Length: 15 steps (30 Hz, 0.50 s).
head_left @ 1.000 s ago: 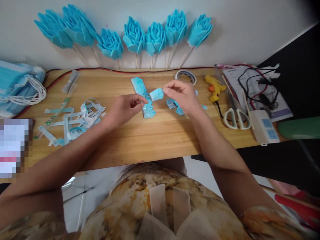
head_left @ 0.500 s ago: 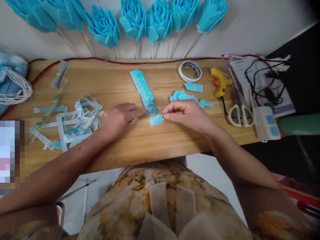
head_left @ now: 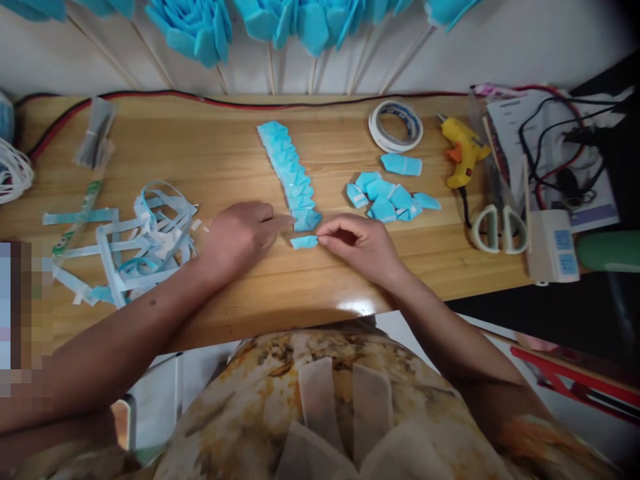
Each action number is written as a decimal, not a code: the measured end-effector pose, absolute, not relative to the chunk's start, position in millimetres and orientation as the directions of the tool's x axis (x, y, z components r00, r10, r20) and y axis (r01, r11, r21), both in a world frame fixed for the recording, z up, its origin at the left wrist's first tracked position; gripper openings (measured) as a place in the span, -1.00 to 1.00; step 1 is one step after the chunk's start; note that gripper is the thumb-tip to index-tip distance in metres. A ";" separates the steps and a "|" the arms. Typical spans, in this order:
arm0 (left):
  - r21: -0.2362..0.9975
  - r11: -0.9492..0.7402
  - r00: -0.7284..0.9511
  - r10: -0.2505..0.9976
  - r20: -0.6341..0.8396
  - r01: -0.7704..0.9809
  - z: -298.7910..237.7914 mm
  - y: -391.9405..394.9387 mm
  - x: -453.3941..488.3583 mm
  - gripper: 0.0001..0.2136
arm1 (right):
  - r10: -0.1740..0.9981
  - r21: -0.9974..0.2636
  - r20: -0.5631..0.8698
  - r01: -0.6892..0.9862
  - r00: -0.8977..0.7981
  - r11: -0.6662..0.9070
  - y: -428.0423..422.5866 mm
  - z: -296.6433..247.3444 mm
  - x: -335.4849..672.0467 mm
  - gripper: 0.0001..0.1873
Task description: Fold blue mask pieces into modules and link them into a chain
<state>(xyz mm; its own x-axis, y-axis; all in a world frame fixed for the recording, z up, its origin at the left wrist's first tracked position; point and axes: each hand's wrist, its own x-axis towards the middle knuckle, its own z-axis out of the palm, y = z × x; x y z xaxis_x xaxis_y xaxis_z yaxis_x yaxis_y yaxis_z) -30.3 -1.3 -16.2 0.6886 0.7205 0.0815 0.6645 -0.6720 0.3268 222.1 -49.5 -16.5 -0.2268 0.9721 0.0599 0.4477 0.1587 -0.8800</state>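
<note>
A row of overlapping folded blue petals (head_left: 289, 177) lies on the table, running from the back toward me. My left hand (head_left: 245, 233) rests beside its near end, the pointing finger stretched out to the edge of the last petal and holding nothing. Between thumb and finger, my right hand (head_left: 363, 247) pinches a single blue petal (head_left: 304, 242) by its right tip, just in front of the row. It appears apart from the row. Farther right lies a small heap of blue petals (head_left: 385, 199), with one loose petal (head_left: 401, 164) behind it.
Paper strip scraps (head_left: 143, 248) lie left. A tape roll (head_left: 395, 127), yellow glue gun (head_left: 463, 150), scissors (head_left: 499, 229) and a power strip (head_left: 554, 247) stand right. Blue flowers on sticks (head_left: 193, 27) lean at the wall, behind a red and black cable (head_left: 235, 103).
My right hand has brought the pinched petal slightly closer to the row's near end and tilted it. My left hand stays at the row. The camera view has shifted downward.
</note>
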 end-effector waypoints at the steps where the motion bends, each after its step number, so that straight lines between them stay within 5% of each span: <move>1: 0.337 -0.672 0.685 0.722 0.099 0.660 -17.2 -1.2 -30.3 -0.55 | 0.975 -0.869 0.067 0.468 -0.211 0.161 -49.4 -17.8 220.5 -0.94; 15: 0.369 -0.657 0.670 0.734 0.113 0.657 -16.5 -2.4 -28.9 -0.54 | 0.950 -0.762 0.221 0.569 -0.219 0.308 -49.4 -26.2 220.3 -0.87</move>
